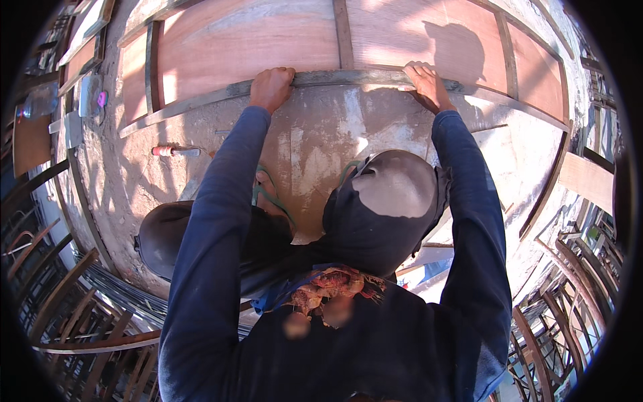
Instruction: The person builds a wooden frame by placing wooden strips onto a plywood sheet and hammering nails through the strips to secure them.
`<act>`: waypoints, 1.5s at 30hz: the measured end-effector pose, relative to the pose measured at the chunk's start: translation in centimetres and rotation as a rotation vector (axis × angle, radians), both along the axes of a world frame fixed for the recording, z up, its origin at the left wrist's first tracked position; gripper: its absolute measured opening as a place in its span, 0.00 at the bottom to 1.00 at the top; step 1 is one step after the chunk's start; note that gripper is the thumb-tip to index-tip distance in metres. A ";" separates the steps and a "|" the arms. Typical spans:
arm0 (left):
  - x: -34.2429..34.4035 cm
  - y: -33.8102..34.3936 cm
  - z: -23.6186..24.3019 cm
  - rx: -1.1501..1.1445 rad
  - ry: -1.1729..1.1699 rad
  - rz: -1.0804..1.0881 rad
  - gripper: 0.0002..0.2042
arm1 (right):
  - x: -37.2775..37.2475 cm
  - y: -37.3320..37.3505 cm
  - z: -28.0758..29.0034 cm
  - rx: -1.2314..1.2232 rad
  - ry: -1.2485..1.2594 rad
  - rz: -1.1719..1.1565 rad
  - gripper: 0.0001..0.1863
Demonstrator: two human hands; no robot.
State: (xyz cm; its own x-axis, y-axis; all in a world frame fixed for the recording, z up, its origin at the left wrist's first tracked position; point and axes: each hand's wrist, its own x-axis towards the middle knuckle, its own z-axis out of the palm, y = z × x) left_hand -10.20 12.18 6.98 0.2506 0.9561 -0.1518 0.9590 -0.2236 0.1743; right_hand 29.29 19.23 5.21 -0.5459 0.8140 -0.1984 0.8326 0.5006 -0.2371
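A plywood panel framed with wooden battens lies on the ground in front of me. A grey, weathered batten runs along its near edge. My left hand is closed over this batten left of the middle, its fingers curled over the top. Farther right, my right hand grips the same batten, with the fingers over it and the thumb on the near side. A crosspiece meets the batten between my hands. How the batten is joined to the panel cannot be made out.
A chisel-like tool with a red-orange handle lies on the dusty ground at the left. Beyond it are a clear plastic bottle and a small pink item. Metal rods lie behind at left. Loose timber is at far right.
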 end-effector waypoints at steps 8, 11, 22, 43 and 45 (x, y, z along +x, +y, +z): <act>0.1 -0.1 0.9 0.073 -0.045 -0.031 0.18 | -0.5 -0.1 1.1 0.024 -0.140 0.053 0.33; 1.1 -1.1 3.0 0.205 -0.205 0.114 0.20 | -1.9 -1.7 2.4 0.249 -0.116 0.013 0.42; 8.7 -2.7 1.5 -1.130 -2.439 0.396 0.19 | -9.3 -10.9 4.2 -0.231 1.135 -0.588 0.11; 10.3 -7.8 -7.0 -0.850 -1.757 0.916 0.16 | -9.6 -14.8 0.7 0.062 0.598 -0.565 0.11; 10.4 -8.2 -7.3 -0.847 -1.748 0.917 0.14 | -9.2 -14.9 0.1 0.052 0.655 -0.610 0.11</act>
